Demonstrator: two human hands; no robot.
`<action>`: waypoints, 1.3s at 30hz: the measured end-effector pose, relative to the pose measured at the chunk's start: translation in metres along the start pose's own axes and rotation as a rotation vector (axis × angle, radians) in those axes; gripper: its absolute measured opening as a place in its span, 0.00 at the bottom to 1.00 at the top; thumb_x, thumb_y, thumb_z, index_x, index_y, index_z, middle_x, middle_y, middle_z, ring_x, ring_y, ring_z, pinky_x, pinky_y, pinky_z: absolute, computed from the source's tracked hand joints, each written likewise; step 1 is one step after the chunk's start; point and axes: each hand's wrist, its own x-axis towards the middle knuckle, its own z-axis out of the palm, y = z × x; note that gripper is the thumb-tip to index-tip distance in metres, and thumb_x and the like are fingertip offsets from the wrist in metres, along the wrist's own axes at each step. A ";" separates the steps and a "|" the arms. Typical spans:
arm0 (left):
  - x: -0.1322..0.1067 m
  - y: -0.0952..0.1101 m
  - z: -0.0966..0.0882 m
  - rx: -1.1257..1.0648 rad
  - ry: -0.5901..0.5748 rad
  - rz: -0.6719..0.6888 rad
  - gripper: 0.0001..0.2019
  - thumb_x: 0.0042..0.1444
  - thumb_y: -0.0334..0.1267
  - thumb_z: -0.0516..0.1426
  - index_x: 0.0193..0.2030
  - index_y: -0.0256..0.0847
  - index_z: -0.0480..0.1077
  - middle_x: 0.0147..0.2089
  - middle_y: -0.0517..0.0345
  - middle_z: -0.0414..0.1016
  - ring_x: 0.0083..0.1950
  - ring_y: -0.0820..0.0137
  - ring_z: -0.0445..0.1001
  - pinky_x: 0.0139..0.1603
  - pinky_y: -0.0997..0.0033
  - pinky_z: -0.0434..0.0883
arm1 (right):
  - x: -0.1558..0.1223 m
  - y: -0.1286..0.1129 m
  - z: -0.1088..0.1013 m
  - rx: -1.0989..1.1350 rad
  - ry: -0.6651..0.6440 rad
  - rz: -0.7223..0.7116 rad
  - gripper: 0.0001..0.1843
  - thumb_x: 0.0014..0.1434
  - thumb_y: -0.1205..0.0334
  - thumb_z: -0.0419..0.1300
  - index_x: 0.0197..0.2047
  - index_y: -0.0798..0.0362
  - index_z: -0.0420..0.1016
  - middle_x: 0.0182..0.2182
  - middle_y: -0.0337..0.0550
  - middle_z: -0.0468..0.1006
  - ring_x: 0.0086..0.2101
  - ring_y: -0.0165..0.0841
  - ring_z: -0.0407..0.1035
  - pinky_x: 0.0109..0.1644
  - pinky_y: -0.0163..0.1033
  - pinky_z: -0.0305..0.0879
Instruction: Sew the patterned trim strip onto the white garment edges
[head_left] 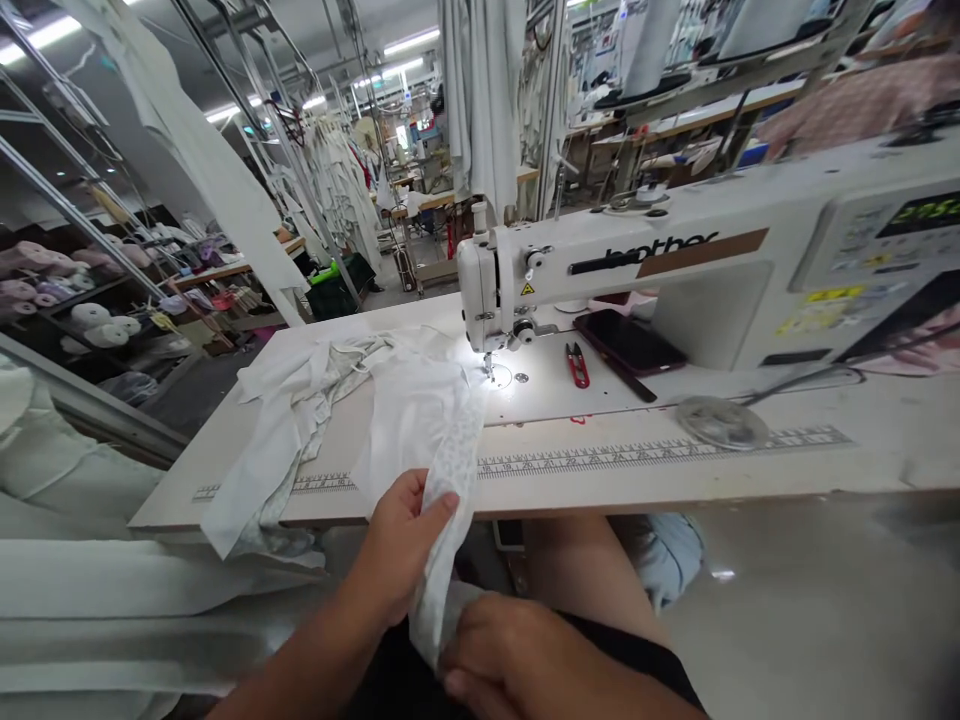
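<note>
A white garment piece (409, 410) lies on the sewing table (675, 470) and hangs over its front edge toward my lap. My left hand (397, 550) pinches the hanging patterned strip of this fabric just below the table edge, thumb on top. Lower down, my right hand (510, 665) is closed around the same strip near my lap. The far end of the fabric reaches the needle (489, 365) of a white Brother sewing machine (637, 270).
Red thread snips (577, 364) and a dark phone (628, 342) lie under the machine arm. A ruler strip (660, 452) runs along the table front. White fabric is piled at my left (90, 590). Racks with rolls and hanging white garments fill the aisle behind.
</note>
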 end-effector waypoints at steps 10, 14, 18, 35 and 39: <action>-0.036 -0.017 -0.005 -0.016 -0.057 -0.041 0.21 0.47 0.33 0.66 0.46 0.38 0.65 0.38 0.57 0.76 0.36 0.72 0.72 0.39 0.72 0.68 | 0.030 0.008 -0.065 -0.359 0.120 -0.271 0.11 0.62 0.74 0.54 0.36 0.55 0.78 0.34 0.43 0.77 0.37 0.34 0.67 0.41 0.39 0.63; -0.046 -0.019 -0.010 -0.123 -0.074 -0.134 0.27 0.43 0.33 0.68 0.49 0.36 0.64 0.37 0.56 0.76 0.35 0.72 0.72 0.38 0.73 0.67 | 0.027 0.004 -0.057 -0.412 -0.043 -0.340 0.11 0.61 0.76 0.55 0.35 0.55 0.76 0.33 0.40 0.77 0.38 0.33 0.67 0.43 0.40 0.62; -0.052 -0.020 -0.012 -0.183 -0.081 -0.202 0.28 0.41 0.31 0.69 0.49 0.36 0.64 0.36 0.56 0.75 0.34 0.73 0.71 0.37 0.74 0.66 | 0.020 0.000 -0.054 -0.505 -0.087 -0.370 0.12 0.62 0.74 0.52 0.35 0.54 0.74 0.34 0.42 0.76 0.40 0.35 0.66 0.45 0.42 0.61; -0.064 -0.008 -0.005 -0.430 -0.315 -0.306 0.26 0.40 0.33 0.70 0.48 0.38 0.69 0.36 0.57 0.73 0.35 0.74 0.71 0.37 0.76 0.66 | 0.013 -0.023 -0.065 -0.694 -0.082 -0.452 0.10 0.66 0.65 0.52 0.37 0.52 0.74 0.33 0.42 0.76 0.37 0.36 0.66 0.41 0.44 0.63; -0.039 -0.002 -0.006 0.001 -0.348 -0.112 0.18 0.50 0.40 0.65 0.47 0.40 0.67 0.34 0.57 0.73 0.33 0.71 0.72 0.35 0.72 0.68 | -0.023 -0.008 -0.059 -0.760 0.179 -0.463 0.19 0.69 0.67 0.43 0.47 0.51 0.75 0.40 0.46 0.79 0.45 0.38 0.70 0.53 0.46 0.64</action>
